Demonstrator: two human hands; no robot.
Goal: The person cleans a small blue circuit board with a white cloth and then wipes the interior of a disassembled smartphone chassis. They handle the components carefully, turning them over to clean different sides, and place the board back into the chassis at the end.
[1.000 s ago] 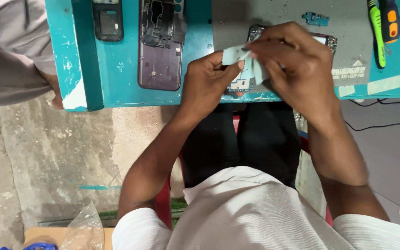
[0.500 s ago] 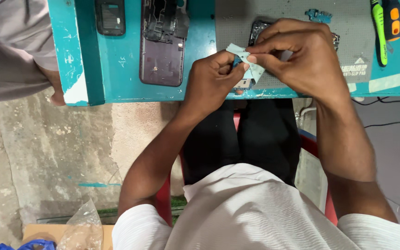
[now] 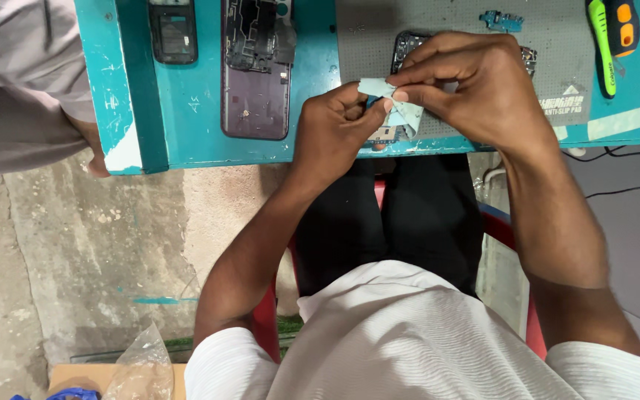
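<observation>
Pale-blue folded strip (image 3: 398, 104) pinched between both hands above the surface's (image 3: 320, 148) near edge, right hand (image 3: 475, 89) clamped on its upper end, left hand (image 3: 338, 122) gripping the lower, long axis slanting between them.

The table (image 3: 187, 111) is teal, with scuffed pale patches at its corner. On it lies a grey anti-slip mat (image 3: 468, 30) with a fine dotted texture and white markings. The scrap of film (image 3: 398, 104) pinched between the hands is pale blue-green. The opened phone (image 3: 255, 70) shows a dark purple-grey back and black inner parts. The small phone (image 3: 172, 31) is black. One screwdriver handle (image 3: 601, 41) is lime green, the other tool (image 3: 624, 26) black and orange. The chair (image 3: 264, 318) is red, the shirt (image 3: 424, 341) white with fine ribbing, the trousers (image 3: 409, 215) black.
</observation>
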